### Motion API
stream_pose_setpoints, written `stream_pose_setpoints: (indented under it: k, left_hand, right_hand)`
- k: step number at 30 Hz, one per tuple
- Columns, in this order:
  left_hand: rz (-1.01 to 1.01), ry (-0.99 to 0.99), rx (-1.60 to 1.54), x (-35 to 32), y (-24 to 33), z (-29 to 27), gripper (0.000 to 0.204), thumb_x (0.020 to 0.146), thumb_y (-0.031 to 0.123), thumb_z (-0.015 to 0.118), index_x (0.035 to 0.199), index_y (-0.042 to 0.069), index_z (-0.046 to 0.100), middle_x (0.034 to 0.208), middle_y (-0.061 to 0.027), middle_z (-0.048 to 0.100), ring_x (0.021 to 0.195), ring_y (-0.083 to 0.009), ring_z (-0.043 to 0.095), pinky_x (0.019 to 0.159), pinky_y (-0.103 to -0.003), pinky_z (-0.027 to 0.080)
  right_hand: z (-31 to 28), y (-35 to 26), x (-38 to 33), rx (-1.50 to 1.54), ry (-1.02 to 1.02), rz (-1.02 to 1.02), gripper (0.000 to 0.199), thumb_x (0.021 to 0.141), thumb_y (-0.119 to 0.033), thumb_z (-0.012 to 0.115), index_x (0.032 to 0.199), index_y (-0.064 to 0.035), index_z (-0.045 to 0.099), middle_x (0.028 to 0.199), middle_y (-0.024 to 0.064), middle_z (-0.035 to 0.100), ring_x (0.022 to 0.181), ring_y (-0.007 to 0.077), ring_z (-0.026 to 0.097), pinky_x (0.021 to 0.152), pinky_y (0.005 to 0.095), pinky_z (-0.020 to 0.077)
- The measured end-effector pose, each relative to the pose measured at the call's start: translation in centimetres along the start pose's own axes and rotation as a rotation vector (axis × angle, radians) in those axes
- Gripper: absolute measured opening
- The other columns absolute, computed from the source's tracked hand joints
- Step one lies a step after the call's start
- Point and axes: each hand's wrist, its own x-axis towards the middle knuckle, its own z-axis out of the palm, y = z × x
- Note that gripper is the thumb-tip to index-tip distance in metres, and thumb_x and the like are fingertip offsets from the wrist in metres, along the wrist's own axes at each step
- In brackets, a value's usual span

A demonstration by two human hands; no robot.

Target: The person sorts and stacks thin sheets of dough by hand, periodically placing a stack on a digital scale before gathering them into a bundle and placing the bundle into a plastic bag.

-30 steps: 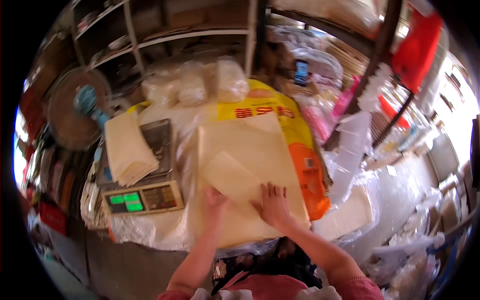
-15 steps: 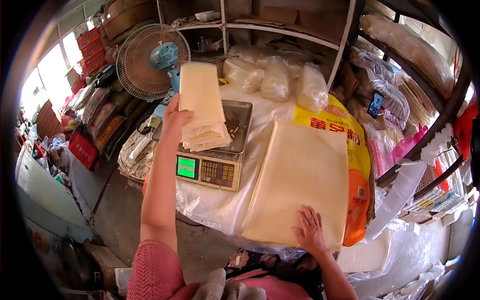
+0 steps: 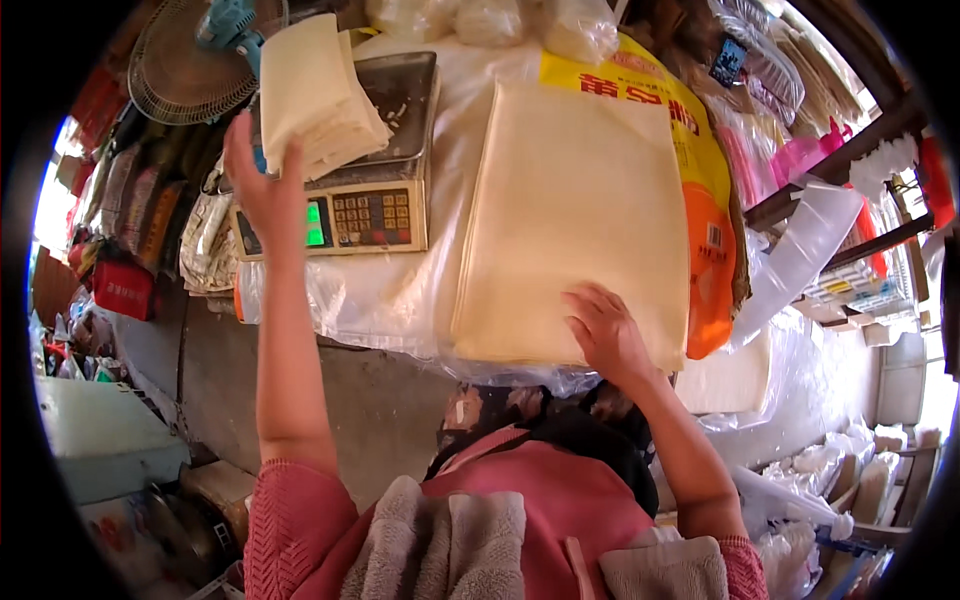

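A folded bundle of thin cream-coloured sheets [image 3: 310, 95] lies tilted on the metal pan of a digital scale [image 3: 400, 90]. My left hand [image 3: 265, 185] is open at the bundle's near left corner, thumb and fingers apart, and seems to grip nothing. To the right, a flat stack of large cream sheets [image 3: 575, 220] lies on the table. Above its near edge is my right hand [image 3: 607, 335], its fingers loosely curved and a little blurred, holding nothing; whether it touches the top sheet I cannot tell. The scale's green display [image 3: 316, 222] is lit.
A yellow and orange printed sack [image 3: 705, 200] lies under the stack's right side. White plastic sheeting [image 3: 400, 315] covers the table. Clear bags [image 3: 580, 30] sit at the back, a fan [image 3: 190, 60] at the far left. Beyond the right edge stands a dark metal rack [image 3: 780, 205].
My left hand has let go of the folded bundle, which now rests tilted on the scale. My right hand has come off its flat press on the stack. The view has tipped downward.
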Motion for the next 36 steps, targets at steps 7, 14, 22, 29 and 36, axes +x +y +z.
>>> stream_pose_setpoints:
  k: [7,14,22,29,36]
  left_hand:
    - [-0.085,-0.418,-0.264,-16.3,4.5,0.3,0.058,0.096,0.027,0.059,0.143,-0.001,0.04,0.148,-0.0182,0.04,0.138,-0.0323,0.036,0.115,-0.043,0.027]
    - [-0.175,-0.52,-0.262,-20.3,5.9,-1.0,0.055,0.098,0.023,0.056,0.143,-0.003,0.038,0.147,-0.021,0.039,0.138,-0.0357,0.035,0.113,-0.043,0.028]
    - [-0.122,-0.527,-0.319,-22.4,7.8,0.0,0.063,0.09,0.009,0.061,0.146,-0.004,0.033,0.149,-0.0248,0.035,0.139,-0.0402,0.032,0.115,-0.046,0.026]
    - [0.121,-0.981,-0.238,-21.2,9.2,2.4,0.034,0.077,-0.001,0.065,0.111,0.005,0.063,0.117,-0.013,0.061,0.122,-0.0399,0.049,0.102,-0.046,0.043]
    - [0.136,-0.949,-0.147,-23.9,11.0,6.7,0.067,0.087,0.032,0.066,0.144,0.007,0.041,0.155,-0.0217,0.025,0.139,-0.0536,0.02,0.113,-0.06,0.022]
  right_hand:
    - [2.3,-4.9,2.1,-0.054,-0.191,-0.255,0.017,0.089,-0.018,0.063,0.103,-0.0109,0.069,0.094,0.006,0.067,0.099,0.0237,0.062,0.105,0.0502,0.0377]
    - [3.2,-5.0,3.2,-0.106,-0.235,-0.357,0.01,0.086,-0.019,0.065,0.086,-0.01,0.07,0.082,0.0062,0.065,0.09,0.0267,0.061,0.097,0.0452,0.0424]
    - [2.8,-4.0,4.5,0.041,-0.132,-0.114,0.005,0.085,-0.01,0.066,0.085,-0.0052,0.069,0.08,0.0069,0.065,0.076,0.0163,0.062,0.075,0.0298,0.0499]
    - [-1.5,-1.7,2.8,0.257,-0.032,-0.06,0.054,0.088,-0.028,0.071,0.134,-0.0049,0.053,0.131,0.0136,0.059,0.126,0.0286,0.053,0.101,0.0399,0.0441]
    - [0.4,9.7,3.8,-0.589,-0.083,-0.072,0.049,0.083,-0.017,0.062,0.131,-0.0111,0.058,0.13,0.0093,0.061,0.115,0.0273,0.06,0.096,0.0538,0.0429]
